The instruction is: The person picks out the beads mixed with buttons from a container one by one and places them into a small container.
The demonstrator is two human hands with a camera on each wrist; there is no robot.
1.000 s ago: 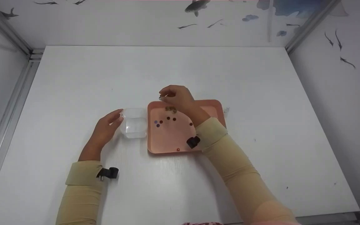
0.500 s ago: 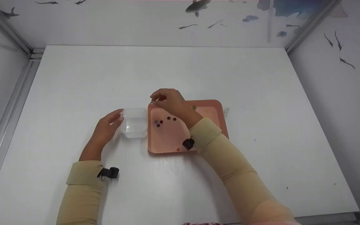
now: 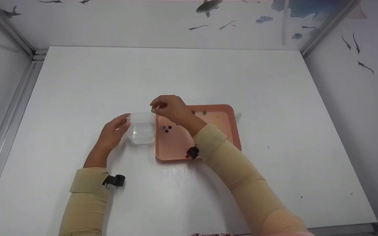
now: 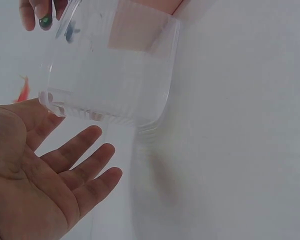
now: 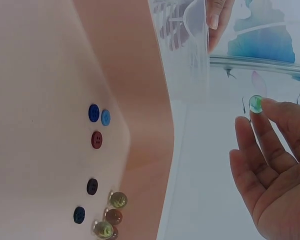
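Green glass marble [image 5: 255, 104]: I have it pinched between the thumb and fingertips of my right hand [image 3: 171, 108], held up off the white table [image 3: 189, 77]. It sits just beyond the far right corner of the clear plastic container [image 3: 143, 132], so the container lies toward me and to the left of my grip. That offset is what my next move would turn on, I judge. Whether the marble is partly over the opening already, I can't tell. Being round, it gives me no long axis to line up (one less thing to fuss about).

My left hand [image 3: 113, 131] is at the container's left side, thumb and forefinger pinching its edge while the other fingers spread free. It is the nearer hand to the container, since it touches it; the marble is wholly in my right. Against the container's right side stands the pink tray [image 3: 176, 147], my right forearm crossing above it. In it lie small four-hole buttons [image 5: 93, 113], blue, dark red and near-black, and more glass marbles [image 5: 118, 200] gathered by the wall.
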